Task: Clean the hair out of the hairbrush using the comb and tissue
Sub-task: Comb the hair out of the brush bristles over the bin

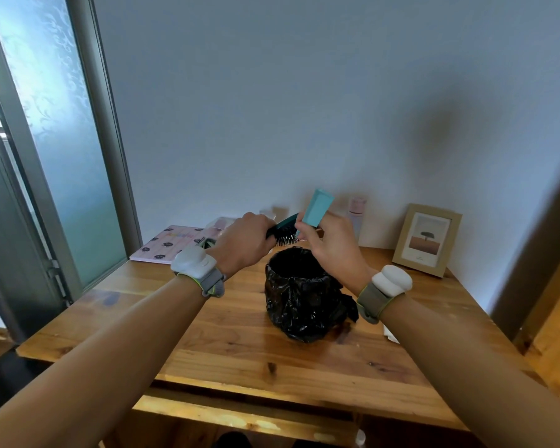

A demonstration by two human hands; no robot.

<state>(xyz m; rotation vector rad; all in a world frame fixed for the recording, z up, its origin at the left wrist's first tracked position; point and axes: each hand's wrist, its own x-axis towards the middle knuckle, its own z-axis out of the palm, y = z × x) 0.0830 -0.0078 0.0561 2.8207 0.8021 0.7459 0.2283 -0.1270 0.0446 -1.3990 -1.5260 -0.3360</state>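
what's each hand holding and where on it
Left hand grips the hairbrush by its handle end; right hand holds the teal comb by its lower end, over the bin.

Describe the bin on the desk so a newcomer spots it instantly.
Start at the wooden desk against the white wall. Near its middle, directly below the two hands, stands the bin. It alone is lined with a crinkled glossy black bag, unlike the flat picture frame and notebook.

- No text, brand, number or sign is showing clearly enough to read.
- The framed picture (427, 239) is carrying a small caption line under its tree, too tiny to make out.
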